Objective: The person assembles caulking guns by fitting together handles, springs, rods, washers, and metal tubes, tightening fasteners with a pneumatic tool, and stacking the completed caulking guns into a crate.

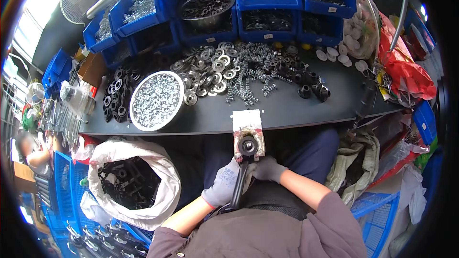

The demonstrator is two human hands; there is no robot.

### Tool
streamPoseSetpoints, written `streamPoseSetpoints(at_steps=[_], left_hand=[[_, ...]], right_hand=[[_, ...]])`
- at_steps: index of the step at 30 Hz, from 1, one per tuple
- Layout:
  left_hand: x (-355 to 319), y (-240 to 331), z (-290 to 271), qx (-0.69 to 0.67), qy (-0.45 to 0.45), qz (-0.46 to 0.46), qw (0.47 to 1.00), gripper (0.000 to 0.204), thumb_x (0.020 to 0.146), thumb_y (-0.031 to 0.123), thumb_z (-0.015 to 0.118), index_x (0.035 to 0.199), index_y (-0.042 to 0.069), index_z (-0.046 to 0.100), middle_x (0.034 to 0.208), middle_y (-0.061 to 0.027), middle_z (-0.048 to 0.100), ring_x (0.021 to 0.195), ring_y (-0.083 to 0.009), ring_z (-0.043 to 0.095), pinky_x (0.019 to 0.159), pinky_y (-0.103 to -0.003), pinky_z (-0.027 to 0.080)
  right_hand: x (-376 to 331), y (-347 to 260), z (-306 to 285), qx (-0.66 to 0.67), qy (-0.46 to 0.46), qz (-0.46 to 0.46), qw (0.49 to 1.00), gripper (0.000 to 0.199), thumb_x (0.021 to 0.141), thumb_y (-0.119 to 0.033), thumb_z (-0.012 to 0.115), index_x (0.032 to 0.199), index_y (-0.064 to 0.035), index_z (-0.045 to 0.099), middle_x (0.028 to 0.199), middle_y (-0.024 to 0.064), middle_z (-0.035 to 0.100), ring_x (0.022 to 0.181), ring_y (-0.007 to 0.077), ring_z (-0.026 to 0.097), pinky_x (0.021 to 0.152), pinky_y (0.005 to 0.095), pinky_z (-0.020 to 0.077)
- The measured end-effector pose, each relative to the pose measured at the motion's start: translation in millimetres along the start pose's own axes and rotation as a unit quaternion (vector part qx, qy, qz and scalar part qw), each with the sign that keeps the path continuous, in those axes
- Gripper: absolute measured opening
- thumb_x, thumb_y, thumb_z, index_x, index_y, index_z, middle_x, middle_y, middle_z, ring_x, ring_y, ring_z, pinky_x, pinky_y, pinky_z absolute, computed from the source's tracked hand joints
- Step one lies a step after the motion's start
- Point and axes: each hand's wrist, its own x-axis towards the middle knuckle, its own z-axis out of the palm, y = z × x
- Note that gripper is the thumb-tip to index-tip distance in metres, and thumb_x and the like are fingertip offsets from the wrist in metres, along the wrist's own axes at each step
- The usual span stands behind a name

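In front of my body a small metal fixture block (pixel 248 119), whitish with reddish smears, juts out from the bench edge. A black part with a round hub (pixel 248 146) sits at its near end, and its long black rod (pixel 237 192) runs back toward my waist. My left hand (pixel 224 184), in a grey-white glove, is closed round the rod just below the hub. Close by on the right, my gloved right hand (pixel 269 169) is curled beside the block's lower end. Its fingertips are hidden, so whatever they hold does not show.
On the dark bench (pixel 205 122) lie a bowl of small shiny parts (pixel 157 100), metal discs (pixel 210 69), springs (pixel 248 79) and black fittings (pixel 311 86). Blue bins (pixel 270 2) line the back. Sacks stand left (pixel 165 162) and right (pixel 344 162). Another person (pixel 38 155) is far left.
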Motion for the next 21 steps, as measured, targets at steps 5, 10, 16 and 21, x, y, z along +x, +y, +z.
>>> streamPoseSetpoints(at_steps=[5,10,16,21], left_hand=[[6.2,-20.5,-39.7,-0.157,-0.114,-0.017,0.981,0.027,0.082,0.016,0.068,0.108,0.009,0.069,0.111,-0.0172,0.059,0.11,-0.0306,0.056,0.095,-0.036,0.044],[17.6,-39.7,-100.1,-0.299,-0.283,-0.12,0.903,0.031,0.083,0.013,0.063,0.111,0.004,0.069,0.125,-0.0181,0.056,0.117,-0.0305,0.053,0.1,-0.038,0.043],[88.0,-22.0,-112.4,-0.089,-0.048,-0.095,0.99,0.026,0.081,0.006,0.064,0.106,0.001,0.066,0.104,-0.0147,0.063,0.092,-0.0259,0.064,0.079,-0.034,0.051],[144.4,-36.8,-90.9,0.136,0.105,-0.083,0.982,0.031,0.081,0.011,0.069,0.11,0.003,0.064,0.098,-0.013,0.064,0.08,-0.0241,0.064,0.069,-0.037,0.051]], right_hand=[[-103.8,-0.6,-69.0,0.059,0.297,-0.068,0.951,0.026,0.08,-0.023,0.065,0.101,-0.0068,0.069,0.097,0.0141,0.07,0.088,0.0315,0.067,0.077,0.0445,0.0534],[-235.4,104.2,-74.7,0.172,0.56,0.341,0.735,0.024,0.094,-0.018,0.052,0.102,0.0006,0.065,0.096,0.019,0.066,0.088,0.0315,0.064,0.08,0.0398,0.0492],[-275.4,251.2,74.1,0.044,0.318,0.541,0.777,0.03,0.092,-0.021,0.048,0.093,0.0056,0.061,0.097,0.0268,0.065,0.095,0.0448,0.059,0.079,0.0479,0.0451],[-271.5,292.1,121.3,0.077,0.423,0.514,0.742,0.027,0.093,-0.019,0.048,0.094,0.0038,0.062,0.097,0.0292,0.063,0.097,0.0444,0.059,0.081,0.0501,0.046]])
